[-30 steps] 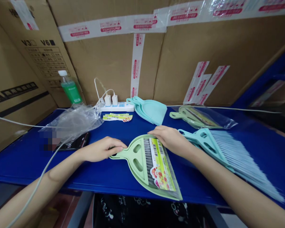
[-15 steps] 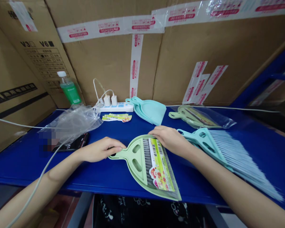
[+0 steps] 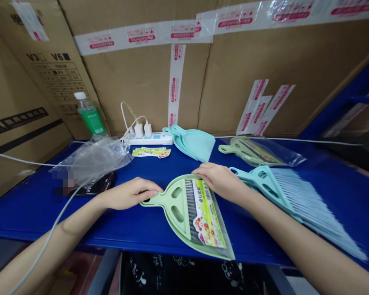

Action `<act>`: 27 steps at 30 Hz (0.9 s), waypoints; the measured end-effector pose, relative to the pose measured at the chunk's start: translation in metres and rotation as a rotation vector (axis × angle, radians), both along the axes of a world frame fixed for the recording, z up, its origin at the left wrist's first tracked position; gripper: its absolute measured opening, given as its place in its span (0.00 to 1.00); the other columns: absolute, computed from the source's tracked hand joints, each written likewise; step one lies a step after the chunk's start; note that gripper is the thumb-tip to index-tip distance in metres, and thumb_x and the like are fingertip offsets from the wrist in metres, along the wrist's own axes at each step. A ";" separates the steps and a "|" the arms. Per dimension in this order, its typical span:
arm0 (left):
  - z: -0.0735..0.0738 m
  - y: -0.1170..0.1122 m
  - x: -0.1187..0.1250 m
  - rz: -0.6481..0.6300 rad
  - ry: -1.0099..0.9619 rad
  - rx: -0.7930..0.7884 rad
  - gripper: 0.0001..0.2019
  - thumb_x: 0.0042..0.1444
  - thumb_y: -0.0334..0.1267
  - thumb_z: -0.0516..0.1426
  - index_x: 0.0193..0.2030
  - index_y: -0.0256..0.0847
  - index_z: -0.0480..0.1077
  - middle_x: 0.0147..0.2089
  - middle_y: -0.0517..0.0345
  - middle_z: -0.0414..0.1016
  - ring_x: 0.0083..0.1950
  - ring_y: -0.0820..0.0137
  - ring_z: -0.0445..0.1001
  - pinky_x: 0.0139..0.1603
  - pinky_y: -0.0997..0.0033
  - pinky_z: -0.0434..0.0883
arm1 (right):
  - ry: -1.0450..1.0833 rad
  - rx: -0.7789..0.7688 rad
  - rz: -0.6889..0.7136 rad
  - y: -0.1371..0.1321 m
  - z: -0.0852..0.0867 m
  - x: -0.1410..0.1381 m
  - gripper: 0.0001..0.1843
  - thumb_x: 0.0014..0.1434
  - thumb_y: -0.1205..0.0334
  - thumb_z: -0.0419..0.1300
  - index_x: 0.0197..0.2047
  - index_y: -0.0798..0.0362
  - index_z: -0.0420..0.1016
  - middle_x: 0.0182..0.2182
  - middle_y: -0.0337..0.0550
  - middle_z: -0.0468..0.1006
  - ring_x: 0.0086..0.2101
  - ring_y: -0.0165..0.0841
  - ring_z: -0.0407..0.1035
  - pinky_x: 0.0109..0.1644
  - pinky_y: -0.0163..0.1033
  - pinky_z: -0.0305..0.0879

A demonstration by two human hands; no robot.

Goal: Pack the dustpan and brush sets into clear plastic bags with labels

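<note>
A pale green dustpan [image 3: 169, 239] lies on the blue table with a matching hand brush [image 3: 176, 207] nested in it. Over the grey bristles sits a yellow-green label card [image 3: 209, 217] with a cartoon print. My left hand [image 3: 132, 193] is closed round the handle end, thumb on top. At the far corner of the dustpan, my right hand [image 3: 217, 178] grips the rim beside the card's upper end; its fingertips are partly hidden. Right of that hand, blue hand brushes [image 3: 267, 182] with pale blue bristles lie stacked, partly behind my right forearm.
Blue dustpans [image 3: 197, 143] lie at the back beside a white power strip [image 3: 160, 138] and loose label cards [image 3: 152, 152]. A bagged green set [image 3: 255, 151] is at back right. Plastic bags [image 3: 95, 153], a green bottle [image 3: 91, 116] and a dark box [image 3: 95, 186] occupy the left. Cardboard [image 3: 135, 78] walls the back.
</note>
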State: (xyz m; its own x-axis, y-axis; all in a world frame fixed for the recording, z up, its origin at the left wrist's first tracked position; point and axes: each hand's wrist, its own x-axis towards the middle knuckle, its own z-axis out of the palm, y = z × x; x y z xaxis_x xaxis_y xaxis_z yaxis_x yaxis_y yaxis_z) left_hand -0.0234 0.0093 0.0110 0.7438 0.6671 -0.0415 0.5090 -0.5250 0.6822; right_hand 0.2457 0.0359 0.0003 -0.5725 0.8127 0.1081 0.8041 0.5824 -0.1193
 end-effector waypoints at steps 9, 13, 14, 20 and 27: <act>0.000 -0.001 0.000 0.010 -0.003 0.005 0.14 0.65 0.37 0.49 0.48 0.39 0.74 0.47 0.54 0.79 0.44 0.69 0.75 0.45 0.72 0.68 | 0.005 0.015 0.015 0.001 -0.002 0.001 0.19 0.61 0.74 0.47 0.44 0.51 0.77 0.40 0.45 0.79 0.42 0.39 0.73 0.41 0.39 0.68; 0.000 -0.001 -0.001 0.008 0.002 0.003 0.14 0.66 0.38 0.49 0.48 0.39 0.74 0.46 0.54 0.79 0.43 0.70 0.75 0.45 0.73 0.68 | 0.022 0.024 0.006 0.001 -0.002 0.001 0.18 0.62 0.73 0.48 0.43 0.51 0.77 0.39 0.45 0.79 0.42 0.39 0.73 0.40 0.39 0.67; 0.000 -0.001 -0.001 0.009 0.003 0.008 0.14 0.66 0.38 0.49 0.48 0.39 0.74 0.46 0.54 0.79 0.43 0.70 0.75 0.45 0.73 0.68 | 0.028 0.023 -0.001 0.001 -0.003 0.001 0.17 0.62 0.72 0.48 0.42 0.51 0.78 0.38 0.45 0.79 0.41 0.39 0.73 0.40 0.39 0.67; 0.000 -0.003 -0.002 0.034 0.037 0.036 0.16 0.66 0.41 0.47 0.49 0.41 0.74 0.46 0.55 0.79 0.41 0.70 0.74 0.44 0.73 0.68 | 0.054 -0.028 -0.065 0.001 -0.002 0.000 0.16 0.64 0.70 0.48 0.38 0.51 0.77 0.38 0.45 0.79 0.42 0.39 0.73 0.41 0.39 0.66; 0.000 -0.003 -0.001 0.063 0.037 0.055 0.16 0.66 0.40 0.47 0.48 0.40 0.74 0.46 0.55 0.79 0.43 0.69 0.74 0.45 0.73 0.68 | 0.091 0.029 -0.050 0.002 -0.006 0.001 0.15 0.63 0.69 0.48 0.38 0.51 0.76 0.37 0.45 0.78 0.40 0.38 0.73 0.40 0.40 0.68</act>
